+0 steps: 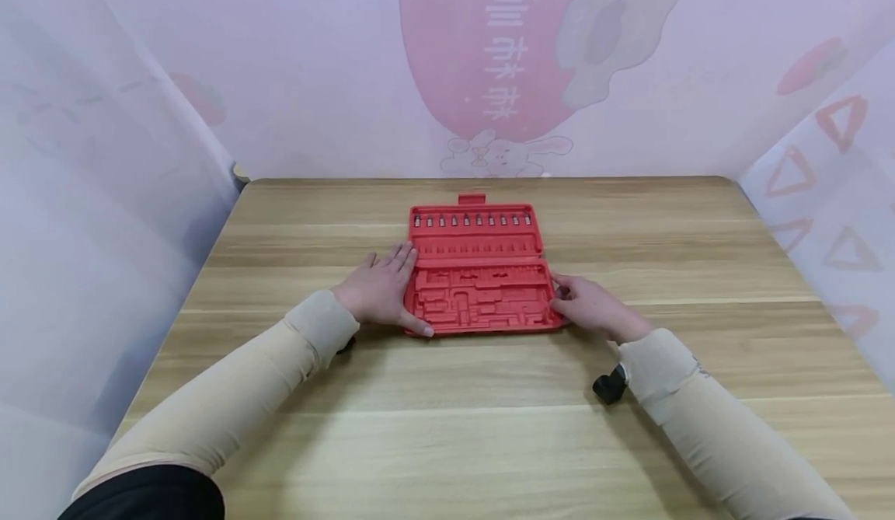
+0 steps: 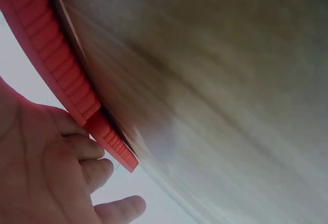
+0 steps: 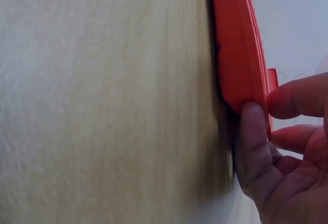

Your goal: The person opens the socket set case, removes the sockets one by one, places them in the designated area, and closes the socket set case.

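Observation:
An opened red plastic tool case (image 1: pixel 482 296) lies flat on the table, its hinge running across the middle. Small metal bits (image 1: pixel 466 220) stand in a row along the far half; the near half shows bare moulded recesses. My left hand (image 1: pixel 381 287) rests against the case's left side with fingers extended and the thumb at its near-left corner. In the left wrist view, the fingers (image 2: pixel 97 175) lie along the ribbed red edge. At the right edge, my right hand (image 1: pixel 590 302) pinches the case near its front corner; the right wrist view shows thumb and fingers (image 3: pixel 253 131) touching its rim.
The wood-grain table (image 1: pixel 447 419) extends around the case on every side. Pale printed curtains (image 1: pixel 315 77) stand behind the table and at both sides. A small black device (image 1: pixel 610 385) is strapped at the right wrist.

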The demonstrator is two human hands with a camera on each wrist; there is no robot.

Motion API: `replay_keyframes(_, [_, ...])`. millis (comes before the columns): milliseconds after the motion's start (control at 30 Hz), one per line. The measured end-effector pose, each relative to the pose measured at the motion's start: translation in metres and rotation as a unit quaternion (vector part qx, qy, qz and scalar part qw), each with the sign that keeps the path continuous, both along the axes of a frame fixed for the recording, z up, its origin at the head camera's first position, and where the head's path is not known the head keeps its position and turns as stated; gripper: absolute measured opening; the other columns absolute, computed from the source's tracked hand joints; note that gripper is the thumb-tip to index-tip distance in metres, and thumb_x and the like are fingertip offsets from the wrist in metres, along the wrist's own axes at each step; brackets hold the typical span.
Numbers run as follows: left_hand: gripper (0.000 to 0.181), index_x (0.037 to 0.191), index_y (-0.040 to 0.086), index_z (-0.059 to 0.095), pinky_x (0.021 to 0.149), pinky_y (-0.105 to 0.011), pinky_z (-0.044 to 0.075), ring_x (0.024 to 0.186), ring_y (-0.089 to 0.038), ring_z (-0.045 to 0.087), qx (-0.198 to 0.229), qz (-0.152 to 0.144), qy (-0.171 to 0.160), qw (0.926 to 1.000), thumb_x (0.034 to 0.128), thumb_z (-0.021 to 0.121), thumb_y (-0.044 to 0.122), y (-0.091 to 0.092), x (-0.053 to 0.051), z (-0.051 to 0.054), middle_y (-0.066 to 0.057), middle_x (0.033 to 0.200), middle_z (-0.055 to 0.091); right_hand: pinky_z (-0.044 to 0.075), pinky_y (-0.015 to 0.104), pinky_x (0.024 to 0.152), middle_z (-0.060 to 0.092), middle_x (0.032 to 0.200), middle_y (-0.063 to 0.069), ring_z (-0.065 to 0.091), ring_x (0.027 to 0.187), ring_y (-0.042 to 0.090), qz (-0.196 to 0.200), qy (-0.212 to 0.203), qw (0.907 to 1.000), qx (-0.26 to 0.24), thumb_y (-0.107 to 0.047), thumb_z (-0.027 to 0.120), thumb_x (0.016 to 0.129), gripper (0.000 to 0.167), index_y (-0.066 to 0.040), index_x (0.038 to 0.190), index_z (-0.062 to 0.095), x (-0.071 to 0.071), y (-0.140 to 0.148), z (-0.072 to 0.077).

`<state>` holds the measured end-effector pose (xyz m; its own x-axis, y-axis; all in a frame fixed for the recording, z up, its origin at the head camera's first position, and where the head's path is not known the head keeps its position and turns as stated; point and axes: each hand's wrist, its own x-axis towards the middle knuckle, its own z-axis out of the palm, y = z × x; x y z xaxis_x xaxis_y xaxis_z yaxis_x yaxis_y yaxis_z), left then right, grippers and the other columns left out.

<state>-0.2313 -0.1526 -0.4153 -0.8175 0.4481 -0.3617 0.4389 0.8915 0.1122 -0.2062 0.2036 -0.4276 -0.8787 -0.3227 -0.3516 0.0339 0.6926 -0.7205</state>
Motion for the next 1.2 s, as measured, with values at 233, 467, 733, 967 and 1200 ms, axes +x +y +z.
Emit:
replay_keyframes(233, [0.147,0.163,-0.003,0.001,0.123,-0.06,0.007,0.157,-0.035,-0.001,0.003,0.004,0.002,1.0,0.0697,0.066,0.09,0.0,0.001,0.0,-0.02,0.171,-0.004,0.046,0.03,0.066,0.059,0.106,0.017,0.051,0.075,0.019,0.021,0.006,0.9997,-0.007,-0.008,0.055,0.103,0.065,0.008,0.159,0.026,-0.002,0.003,0.003])
replay_keyframes(467, [0.146,0.163,-0.004,0.003,0.123,-0.06,0.005,0.157,-0.036,-0.002,-0.001,0.014,-0.013,0.9998,0.0696,0.07,0.087,-0.008,0.005,0.005,-0.021,0.171,-0.003,0.054,0.044,0.091,0.064,0.117,0.022,0.063,0.1,0.029,0.077,0.018,0.9968,0.011,-0.016,0.057,0.104,0.062,0.012,0.154,0.034,-0.025,0.003,0.017])
replay_keyframes(733, [0.147,0.163,-0.004,0.005,0.123,-0.062,0.005,0.157,-0.036,-0.001,0.0,0.019,-0.021,0.9996,0.0678,0.071,0.087,-0.01,0.007,0.008,-0.02,0.171,-0.001,0.054,0.037,0.077,0.063,0.118,0.024,0.064,0.095,0.034,0.041,0.087,0.9946,0.04,-0.012,0.052,0.104,0.05,0.012,0.147,0.047,-0.082,-0.013,0.039])
replay_keyframes(967, [0.147,0.163,-0.003,0.007,0.122,-0.063,0.007,0.157,-0.036,0.002,-0.021,0.022,-0.014,0.9994,0.067,0.07,0.089,-0.007,0.014,0.011,-0.02,0.171,0.002,0.05,0.04,0.08,0.063,0.125,0.024,0.057,0.091,0.028,0.037,0.122,0.9871,0.097,-0.012,0.048,0.106,0.044,0.008,0.144,0.054,-0.113,-0.032,0.033])
replay_keyframes(1200, [0.145,0.163,-0.003,0.006,0.123,-0.061,0.006,0.158,-0.035,0.0,-0.018,0.02,-0.017,0.9995,0.0689,0.069,0.088,0.002,0.017,0.01,-0.02,0.171,0.001,0.047,0.035,0.071,0.061,0.091,0.015,0.054,0.077,0.025,0.012,0.131,0.9803,0.147,-0.01,0.05,0.104,0.026,0.005,0.113,0.069,-0.123,-0.044,0.018])
